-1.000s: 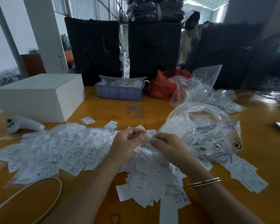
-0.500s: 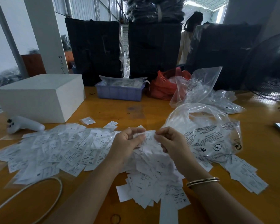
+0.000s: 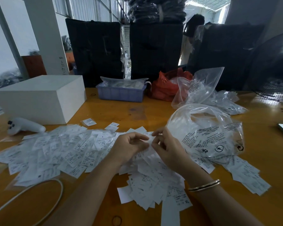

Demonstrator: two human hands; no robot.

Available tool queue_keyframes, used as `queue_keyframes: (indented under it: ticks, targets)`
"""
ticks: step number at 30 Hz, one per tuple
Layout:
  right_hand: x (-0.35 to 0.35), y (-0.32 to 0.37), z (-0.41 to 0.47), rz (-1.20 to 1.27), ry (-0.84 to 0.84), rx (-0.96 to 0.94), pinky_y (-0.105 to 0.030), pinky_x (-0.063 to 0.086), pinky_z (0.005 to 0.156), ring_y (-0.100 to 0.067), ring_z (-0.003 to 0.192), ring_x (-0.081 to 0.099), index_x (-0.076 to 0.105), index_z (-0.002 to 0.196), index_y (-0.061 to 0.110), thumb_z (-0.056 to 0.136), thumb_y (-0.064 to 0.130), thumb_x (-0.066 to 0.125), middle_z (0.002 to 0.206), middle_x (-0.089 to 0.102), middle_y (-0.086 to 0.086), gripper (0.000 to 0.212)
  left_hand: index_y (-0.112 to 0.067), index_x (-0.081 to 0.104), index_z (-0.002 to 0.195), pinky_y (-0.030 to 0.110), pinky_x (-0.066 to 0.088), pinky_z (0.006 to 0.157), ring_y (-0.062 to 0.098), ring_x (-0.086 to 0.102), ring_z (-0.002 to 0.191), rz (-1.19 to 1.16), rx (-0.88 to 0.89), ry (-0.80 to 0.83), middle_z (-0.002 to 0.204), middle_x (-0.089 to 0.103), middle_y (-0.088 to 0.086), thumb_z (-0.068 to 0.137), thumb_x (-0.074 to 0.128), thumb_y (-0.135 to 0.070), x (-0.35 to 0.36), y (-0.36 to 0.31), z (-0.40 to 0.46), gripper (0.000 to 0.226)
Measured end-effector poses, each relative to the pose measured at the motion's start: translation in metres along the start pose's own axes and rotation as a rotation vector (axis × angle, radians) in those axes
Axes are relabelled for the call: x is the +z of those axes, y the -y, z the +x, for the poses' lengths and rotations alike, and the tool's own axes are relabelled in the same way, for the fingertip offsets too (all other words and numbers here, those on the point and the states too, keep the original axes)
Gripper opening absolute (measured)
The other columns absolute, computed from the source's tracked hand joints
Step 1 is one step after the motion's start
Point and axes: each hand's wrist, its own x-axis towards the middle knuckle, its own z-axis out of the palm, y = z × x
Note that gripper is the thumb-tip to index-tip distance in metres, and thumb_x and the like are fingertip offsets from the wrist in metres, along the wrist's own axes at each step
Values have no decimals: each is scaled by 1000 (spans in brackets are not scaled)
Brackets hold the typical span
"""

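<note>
Two-handed pinch on one label, left hand and right hand fingers curled, above pile, bag just right of grip.

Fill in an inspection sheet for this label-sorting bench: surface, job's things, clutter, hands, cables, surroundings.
Surface: orange wooden table, glossy.
Job's things: label held above a loose label pile; clear printed bag beside it.
Clutter: white box, blue tray, red bag, white controller.
Hands: left hand and right hand both pinch the label.
Cables: white cable looped at the near left.
Surroundings: black wrapped bundles, fan.
</note>
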Motion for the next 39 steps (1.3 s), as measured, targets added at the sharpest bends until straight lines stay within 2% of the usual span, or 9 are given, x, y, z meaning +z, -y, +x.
queue_keyframes:
  ticks: [4, 8, 14, 20, 25, 29, 32, 36, 39]
  targets:
    - [-6, 8, 2, 193, -23, 53, -17, 39, 56, -2, 60, 44, 43, 104, 33, 86, 8, 44, 79, 55, 10, 31, -31, 71, 84, 9, 49, 58, -3, 66, 73, 12, 66, -118, 76, 71, -15, 83, 71, -14, -3, 0, 1, 17]
    - [-34, 9, 14, 169, -331, 84, -12, 39, 70, 5, 79, 42, 46, 103, 32, 67, -19, 33, 93, 47, 10, 64, -31, 64, 84, 11, 44, 51, 2, 58, 71, 321, 215, -479, 84, 65, -16, 89, 62, -19, -21, 1, 6, 13]
    - [-83, -20, 26, -122, -905, 101, -3, 39, 69, 3, 77, 45, 64, 93, 0, 82, -17, 48, 95, 48, -8, 25, -25, 67, 104, 22, 37, 70, 12, 51, 86, 944, 87, -627, 116, 59, 3, 89, 63, -17, -43, 20, 13, 18]
    - [-93, -67, 37, -347, -609, 227, -7, 40, 58, -13, 69, 48, 69, 90, 1, 88, -10, 51, 101, 58, -15, 21, -21, 70, 100, 31, 34, 83, 23, 50, 106, 1063, 265, -594, 114, 58, 4, 84, 68, -20, -33, 21, 14, 16]
    - [-79, -98, 39, -635, 4, 479, -15, 33, 66, -27, 87, 53, 62, 102, -4, 88, 1, 50, 113, 55, -18, 19, -19, 72, 91, 28, 34, 81, 18, 53, 99, 993, 492, -364, 99, 61, -2, 83, 67, -14, -17, 21, 11, 10]
    - [-80, -94, 37, -830, 133, 528, -33, 42, 77, -27, 88, 57, 55, 84, 13, 91, 17, 47, 100, 62, -11, 11, -22, 71, 95, 25, 32, 83, 15, 49, 103, 980, 468, -304, 101, 61, -6, 87, 63, -19, -16, 24, 11, 11]
    - [-86, -93, 36, -910, 254, 532, -30, 44, 71, -25, 86, 58, 59, 85, 20, 91, 23, 47, 95, 63, -6, 14, -26, 69, 99, 25, 32, 84, 13, 47, 106, 999, 436, -268, 105, 59, -10, 90, 59, -24, -14, 27, 12, 14]
    - [-90, -91, 33, -906, 146, 471, -30, 42, 67, -22, 70, 54, 57, 67, 19, 89, 19, 49, 71, 55, 0, 24, -28, 69, 98, 25, 33, 85, 12, 46, 107, 977, 431, -228, 105, 59, -11, 90, 59, -25, -12, 30, 13, 13]
    - [-89, -75, 31, -731, -134, 360, -34, 47, 67, -24, 64, 56, 54, 59, 20, 93, 16, 49, 64, 58, -4, 34, -26, 70, 97, 27, 37, 87, 12, 46, 106, 916, 415, -238, 104, 60, -10, 90, 59, -24, -11, 29, 14, 13]
